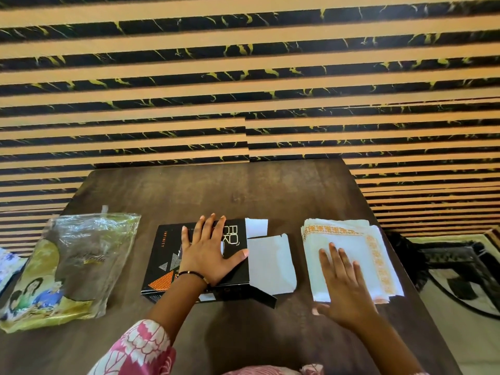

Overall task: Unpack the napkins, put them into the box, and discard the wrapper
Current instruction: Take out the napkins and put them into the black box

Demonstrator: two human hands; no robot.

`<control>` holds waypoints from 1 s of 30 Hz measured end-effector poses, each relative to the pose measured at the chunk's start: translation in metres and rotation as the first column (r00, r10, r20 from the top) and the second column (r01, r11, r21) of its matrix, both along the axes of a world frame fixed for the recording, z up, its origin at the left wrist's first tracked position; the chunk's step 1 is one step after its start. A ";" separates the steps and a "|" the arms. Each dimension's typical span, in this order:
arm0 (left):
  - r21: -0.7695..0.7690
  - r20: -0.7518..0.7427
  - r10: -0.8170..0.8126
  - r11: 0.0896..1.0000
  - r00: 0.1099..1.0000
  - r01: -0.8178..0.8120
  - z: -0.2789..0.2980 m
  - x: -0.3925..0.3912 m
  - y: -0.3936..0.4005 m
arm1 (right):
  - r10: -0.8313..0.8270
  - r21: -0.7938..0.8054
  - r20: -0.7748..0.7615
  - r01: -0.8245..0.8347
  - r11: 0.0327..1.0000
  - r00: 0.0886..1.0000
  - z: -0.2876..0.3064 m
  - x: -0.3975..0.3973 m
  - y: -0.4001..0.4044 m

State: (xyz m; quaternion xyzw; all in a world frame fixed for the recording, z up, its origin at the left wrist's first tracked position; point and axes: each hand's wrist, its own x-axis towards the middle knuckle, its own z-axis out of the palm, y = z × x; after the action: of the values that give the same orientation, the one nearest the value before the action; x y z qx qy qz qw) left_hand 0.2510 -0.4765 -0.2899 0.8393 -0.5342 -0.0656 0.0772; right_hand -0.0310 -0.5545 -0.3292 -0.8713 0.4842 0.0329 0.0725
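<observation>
While the left hand [208, 255] lies flat with fingers spread on top of the black box [173, 262] at the table's [216, 190] centre, the right hand [345, 286] presses open-palmed on the napkins [359, 244] at three o'clock from it. That white stack with orange borders sits well apart from the wrapper [73, 266], which lies empty-looking at nine o'clock. White box flaps [270, 263] hang open between box and napkins.

Black rectangular cardboard box [173, 262]: orange and grey triangles, white flaps. Stack of white paper napkins [349, 255]: orange patterned border. Clear plastic wrapper [73, 266]: yellow-green print. Dark brown wooden table [243, 193]. Pink-and-white patterned sleeve [138, 350]. Wall [243, 63]: tan and black stripes.
</observation>
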 end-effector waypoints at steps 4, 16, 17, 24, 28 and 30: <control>-0.006 -0.008 -0.001 1.000 1.000 0.001 0.001 -0.001 0.001 | -0.029 0.015 -0.003 0.029 0.999 1.000 -0.009 -0.005 -0.003; 0.046 -0.026 -0.007 0.999 1.000 0.008 0.008 -0.001 0.001 | -0.039 0.020 0.024 0.038 0.999 0.999 0.014 -0.001 -0.005; 0.049 -0.036 -0.009 0.999 0.999 0.011 0.011 -0.001 0.000 | -0.072 0.038 0.071 0.070 0.997 0.995 0.023 -0.002 -0.008; -0.261 -0.639 -0.069 0.956 0.766 -0.132 0.069 -0.045 -0.009 | -0.152 0.019 0.516 0.166 0.986 0.843 0.091 0.005 -0.026; 0.118 -0.988 0.102 0.982 -0.114 -0.150 0.081 -0.073 -0.017 | 0.117 -0.131 0.643 -0.041 0.990 0.757 0.127 0.024 -0.013; 0.170 -0.932 0.109 0.974 -0.345 -0.153 0.079 -0.074 -0.020 | 0.306 -0.224 0.666 -0.210 0.952 0.680 0.141 0.033 0.001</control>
State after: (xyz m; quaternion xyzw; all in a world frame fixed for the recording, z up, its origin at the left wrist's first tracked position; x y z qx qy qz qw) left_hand 0.1768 -0.4963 -0.2106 0.4867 -0.1479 -0.7031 0.4969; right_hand 0.0017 -0.5530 -0.1887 -0.8819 0.2946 -0.3172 0.1866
